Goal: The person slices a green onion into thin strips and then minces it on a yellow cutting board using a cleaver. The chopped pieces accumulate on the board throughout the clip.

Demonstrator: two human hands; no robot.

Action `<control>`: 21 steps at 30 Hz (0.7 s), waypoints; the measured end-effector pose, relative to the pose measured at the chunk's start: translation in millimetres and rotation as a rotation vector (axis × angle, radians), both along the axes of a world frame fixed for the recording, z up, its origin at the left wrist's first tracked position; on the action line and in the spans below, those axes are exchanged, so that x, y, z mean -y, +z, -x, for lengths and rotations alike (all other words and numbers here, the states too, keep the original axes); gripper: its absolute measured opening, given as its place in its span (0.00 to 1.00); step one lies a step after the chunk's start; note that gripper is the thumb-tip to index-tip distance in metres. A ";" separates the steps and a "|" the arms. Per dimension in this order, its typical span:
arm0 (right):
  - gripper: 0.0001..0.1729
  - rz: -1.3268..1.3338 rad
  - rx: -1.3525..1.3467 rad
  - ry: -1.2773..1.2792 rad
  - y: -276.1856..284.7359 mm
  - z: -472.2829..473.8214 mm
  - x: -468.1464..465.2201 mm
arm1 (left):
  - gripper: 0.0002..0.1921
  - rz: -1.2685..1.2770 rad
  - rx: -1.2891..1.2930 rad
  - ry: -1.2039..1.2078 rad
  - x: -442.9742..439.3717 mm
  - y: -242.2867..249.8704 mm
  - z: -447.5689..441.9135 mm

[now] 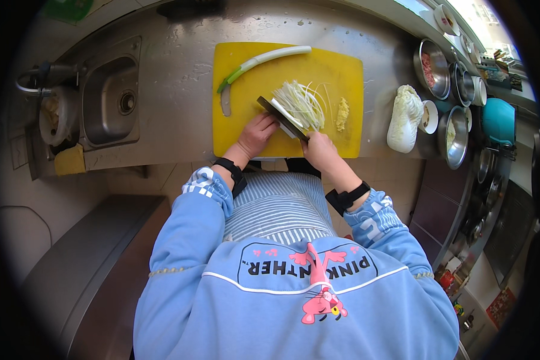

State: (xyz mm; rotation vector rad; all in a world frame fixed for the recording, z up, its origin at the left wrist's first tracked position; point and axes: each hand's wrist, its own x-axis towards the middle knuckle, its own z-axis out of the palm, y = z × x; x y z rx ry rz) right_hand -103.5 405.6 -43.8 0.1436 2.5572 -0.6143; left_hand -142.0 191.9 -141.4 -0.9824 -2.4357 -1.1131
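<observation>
My right hand point(319, 150) grips a kitchen knife point(282, 118) at its near end, the dark blade slanting across a yellow cutting board point(247, 108). Beside the blade, on its left, is my left hand point(257, 136), fingers bent and fingertips close to it; whether they pinch anything is hidden. A white scallion strip point(287, 112) lies along the blade's right side, against a pile of shredded scallion point(302, 102). At the board's far left rests an uncut scallion stalk point(265, 58), white with a green end. Minced garlic or ginger point(342, 114) sits in a small heap at right.
A steel sink point(110, 101) is left of the board, with a yellow cloth point(70, 160) at the counter's edge. To the right stand a napa cabbage point(405, 119), a steel bowl of raw meat point(440, 72), another steel bowl point(459, 144) and a white bowl point(429, 118).
</observation>
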 end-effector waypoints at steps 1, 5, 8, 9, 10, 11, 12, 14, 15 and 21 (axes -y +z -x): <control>0.13 -0.004 -0.021 -0.017 -5.1 -1.1 1.9 | 0.15 -0.006 0.013 -0.004 0.0 -0.2 -0.1; 0.12 0.061 -0.068 -0.042 -5.9 -0.2 -2.8 | 0.16 0.002 0.007 0.002 -0.7 -1.0 -2.1; 0.13 0.014 -0.014 -0.008 14.5 -1.8 -10.9 | 0.16 0.000 0.001 0.027 0.6 -1.3 -5.9; 0.13 -0.005 -0.014 0.017 21.7 -3.6 -12.6 | 0.17 0.007 0.018 0.026 0.8 -1.7 -6.5; 0.13 -0.031 0.025 0.023 26.1 -3.8 -13.6 | 0.17 0.000 0.021 0.028 1.1 -2.4 -6.6; 0.13 -0.041 0.038 0.037 28.7 -3.3 -14.8 | 0.17 -0.008 0.018 0.027 1.2 -3.1 -6.2; 0.13 -0.052 0.051 0.052 28.5 -3.6 -13.6 | 0.17 -0.007 0.024 0.024 1.3 -3.8 -5.7; 0.13 -0.028 0.075 0.020 21.2 -3.3 -9.1 | 0.17 -0.006 0.029 0.017 1.3 -4.6 -4.9; 0.13 -0.029 0.081 -0.005 15.0 -2.8 -7.0 | 0.17 -0.003 0.024 0.029 1.3 -4.3 -5.0; 0.13 0.046 -0.046 -0.083 -7.6 -7.3 2.2 | 0.16 -0.007 0.041 0.036 0.3 1.3 -6.4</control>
